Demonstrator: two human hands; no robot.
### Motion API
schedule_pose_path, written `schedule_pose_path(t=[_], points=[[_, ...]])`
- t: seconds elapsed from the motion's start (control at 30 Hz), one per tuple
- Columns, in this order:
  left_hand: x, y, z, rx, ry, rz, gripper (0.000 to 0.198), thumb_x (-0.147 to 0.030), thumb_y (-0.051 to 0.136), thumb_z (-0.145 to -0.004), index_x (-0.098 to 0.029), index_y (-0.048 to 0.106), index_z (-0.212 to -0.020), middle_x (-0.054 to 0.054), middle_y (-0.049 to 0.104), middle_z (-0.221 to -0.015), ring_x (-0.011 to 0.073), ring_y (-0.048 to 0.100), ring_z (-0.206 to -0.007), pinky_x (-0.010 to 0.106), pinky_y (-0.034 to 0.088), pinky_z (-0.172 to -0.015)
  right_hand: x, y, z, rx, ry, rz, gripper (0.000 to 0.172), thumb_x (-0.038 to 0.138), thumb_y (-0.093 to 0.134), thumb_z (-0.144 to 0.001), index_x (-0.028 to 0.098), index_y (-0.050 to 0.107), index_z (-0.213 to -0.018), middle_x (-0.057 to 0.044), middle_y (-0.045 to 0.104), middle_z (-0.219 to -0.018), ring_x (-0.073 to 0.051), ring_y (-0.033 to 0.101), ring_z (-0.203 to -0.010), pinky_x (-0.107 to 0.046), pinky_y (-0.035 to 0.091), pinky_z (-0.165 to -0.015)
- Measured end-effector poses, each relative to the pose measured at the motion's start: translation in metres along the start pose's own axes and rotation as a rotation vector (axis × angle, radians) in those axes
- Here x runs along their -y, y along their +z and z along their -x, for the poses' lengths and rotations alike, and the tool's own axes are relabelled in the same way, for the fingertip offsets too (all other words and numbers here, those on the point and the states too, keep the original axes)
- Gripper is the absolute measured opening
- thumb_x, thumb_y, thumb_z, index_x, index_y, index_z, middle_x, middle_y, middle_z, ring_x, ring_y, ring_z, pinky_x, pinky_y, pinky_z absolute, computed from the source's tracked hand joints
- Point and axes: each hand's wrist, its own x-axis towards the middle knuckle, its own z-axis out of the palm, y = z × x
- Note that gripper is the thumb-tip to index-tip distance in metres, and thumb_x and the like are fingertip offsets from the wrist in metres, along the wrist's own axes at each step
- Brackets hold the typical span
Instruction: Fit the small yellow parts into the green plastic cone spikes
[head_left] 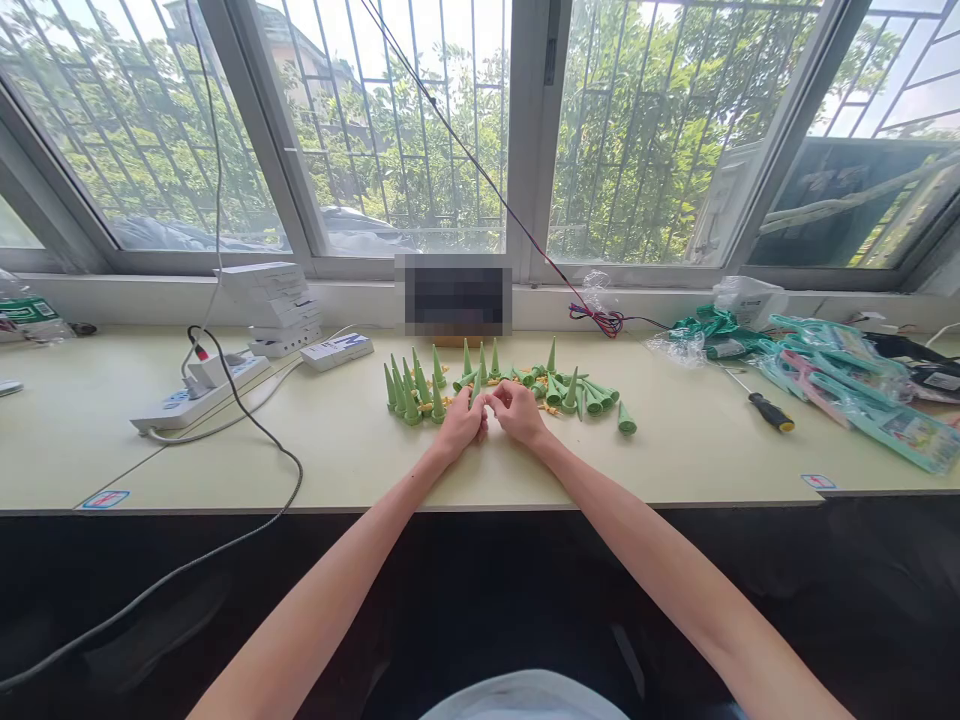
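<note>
My left hand (pixel 460 424) is closed around a small green cone (pixel 477 386) whose tip points up. Right beside it, my right hand (pixel 517 410) has thumb and forefinger pinched together; what they grip, if anything, is too small to make out. Several green cones (pixel 411 405) stand upright to the left of my hands. More green cones (pixel 596 398), some lying on their sides, are heaped to the right. Small orange-yellow pieces (pixel 551 408) lie scattered among them. A single cone (pixel 625 420) lies apart at the right end.
At left are a power strip (pixel 199 392) with a dark cable (pixel 289 450), and stacked white boxes (pixel 281 310). On the right lie a screwdriver (pixel 771 412) and teal plastic packages (pixel 877 400). Red and blue wires (pixel 600 318) rest by the windowsill. The table's front edge (pixel 495 508) is close.
</note>
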Motion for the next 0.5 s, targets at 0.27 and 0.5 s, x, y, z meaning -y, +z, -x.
schedule_pose_path(t=[0.27, 0.5], points=[[0.0001, 0.0005, -0.0006, -0.007, -0.008, 0.007, 0.02, -0.029, 0.049, -0.094, -0.022, 0.035, -0.081, -0.006, 0.051, -0.058, 0.0089, 0.048, -0.038, 0.023, 0.038, -0.041, 0.0006, -0.0002, -0.0005, -0.003, 0.01, 0.014, 0.023, 0.032, 0.056, -0.081, 0.021, 0.047, -0.063, 0.003, 0.049, -0.057, -0.012, 0.042, -0.055, -0.026, 0.036, -0.056], [0.0019, 0.0009, -0.0012, -0.001, -0.004, 0.018, 0.02, -0.029, 0.046, -0.095, -0.023, 0.034, -0.081, -0.007, 0.05, -0.055, 0.0097, 0.047, -0.036, 0.024, 0.037, -0.04, 0.0028, -0.001, 0.0, 0.022, 0.035, -0.024, 0.022, 0.034, 0.056, -0.082, 0.021, 0.05, -0.065, 0.002, 0.053, -0.055, -0.012, 0.046, -0.05, -0.026, 0.039, -0.055]])
